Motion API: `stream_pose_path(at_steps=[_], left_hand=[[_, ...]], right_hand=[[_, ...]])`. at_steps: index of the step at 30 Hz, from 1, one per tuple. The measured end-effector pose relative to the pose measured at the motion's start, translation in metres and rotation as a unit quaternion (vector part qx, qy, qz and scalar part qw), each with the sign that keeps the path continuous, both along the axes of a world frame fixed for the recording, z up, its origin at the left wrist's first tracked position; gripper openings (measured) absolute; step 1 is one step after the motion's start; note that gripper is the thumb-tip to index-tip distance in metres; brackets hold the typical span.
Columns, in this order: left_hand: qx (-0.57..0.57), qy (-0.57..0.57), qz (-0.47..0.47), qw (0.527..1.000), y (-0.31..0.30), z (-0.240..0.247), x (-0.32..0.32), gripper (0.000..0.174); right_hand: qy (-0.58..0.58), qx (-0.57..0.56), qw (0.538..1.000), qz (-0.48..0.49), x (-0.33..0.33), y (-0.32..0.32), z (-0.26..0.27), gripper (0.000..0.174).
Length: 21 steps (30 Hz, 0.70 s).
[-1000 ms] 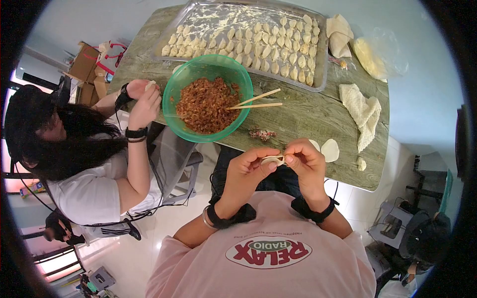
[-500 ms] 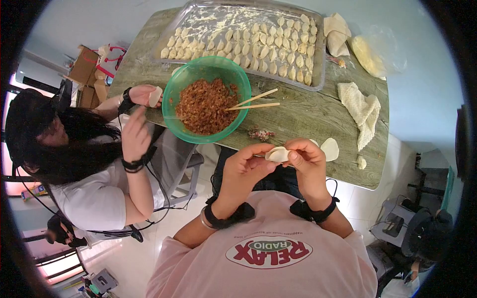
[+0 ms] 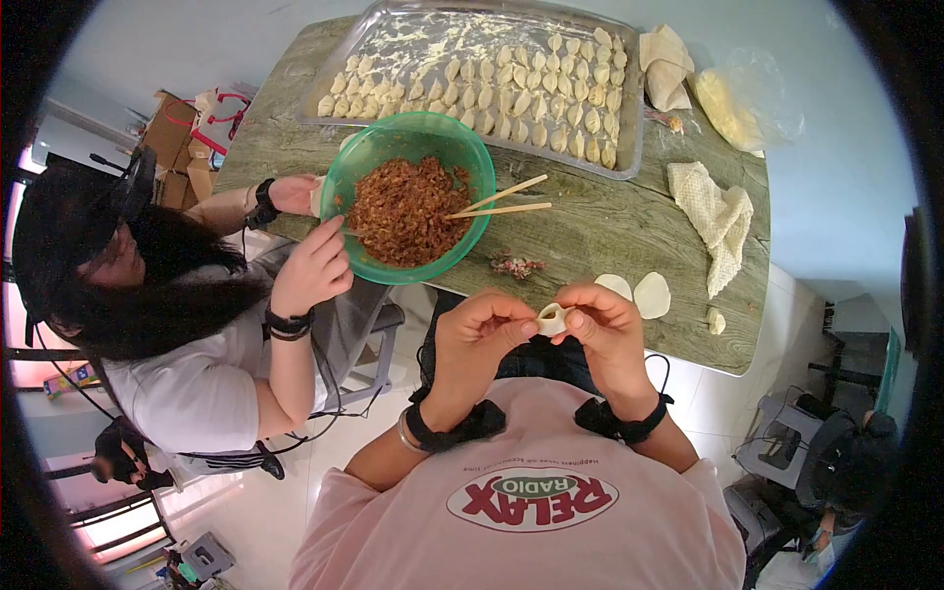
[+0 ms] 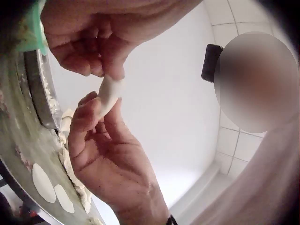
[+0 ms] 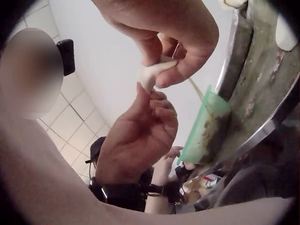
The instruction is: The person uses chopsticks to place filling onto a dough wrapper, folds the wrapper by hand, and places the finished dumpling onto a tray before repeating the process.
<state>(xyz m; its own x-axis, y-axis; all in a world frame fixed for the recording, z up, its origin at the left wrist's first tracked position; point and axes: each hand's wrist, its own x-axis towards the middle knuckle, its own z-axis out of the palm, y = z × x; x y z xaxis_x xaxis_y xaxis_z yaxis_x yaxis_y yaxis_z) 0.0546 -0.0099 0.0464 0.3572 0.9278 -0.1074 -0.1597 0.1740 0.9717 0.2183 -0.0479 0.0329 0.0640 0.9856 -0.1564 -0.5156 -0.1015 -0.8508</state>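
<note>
A small, off-white, folded dough wrapper (image 3: 552, 324) was pinched in the grip of the bare left hand (image 3: 480, 332) and right hand (image 3: 605, 326); even edge pressure, without stretching, was judged advisable.

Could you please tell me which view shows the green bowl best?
The head view, which shows the green bowl from above with its filling. The right wrist view shows it side-on; the left wrist view, only a cropped piece.

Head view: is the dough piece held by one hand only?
No, the left hand and the right hand each pinch the dough piece.
</note>
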Motion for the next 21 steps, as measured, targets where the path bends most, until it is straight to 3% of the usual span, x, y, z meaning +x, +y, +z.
stream_pose_path(at_steps=[10,12,15,19,21], left_hand=[[0.039,-0.001,0.040,0.998,0.003,0.002,0.009,0.009],[0.145,0.084,0.005,0.986,0.005,-0.002,0.005,0.009],[0.216,0.123,0.008,0.969,0.006,0.000,0.004,0.011],[0.219,0.143,0.010,0.965,0.005,0.008,0.005,0.010],[0.160,0.152,-0.001,0.975,0.003,0.015,0.005,0.008]], right_hand=[[-0.071,0.043,0.997,-0.010,0.000,-0.001,-0.002,0.010],[-0.088,0.052,0.995,-0.009,-0.001,-0.002,0.000,0.010],[-0.104,0.069,0.992,-0.009,-0.002,-0.002,0.001,0.009],[-0.107,0.068,0.992,-0.009,-0.003,-0.004,0.001,0.009],[-0.133,0.073,0.988,-0.023,-0.003,-0.004,0.002,0.009]])
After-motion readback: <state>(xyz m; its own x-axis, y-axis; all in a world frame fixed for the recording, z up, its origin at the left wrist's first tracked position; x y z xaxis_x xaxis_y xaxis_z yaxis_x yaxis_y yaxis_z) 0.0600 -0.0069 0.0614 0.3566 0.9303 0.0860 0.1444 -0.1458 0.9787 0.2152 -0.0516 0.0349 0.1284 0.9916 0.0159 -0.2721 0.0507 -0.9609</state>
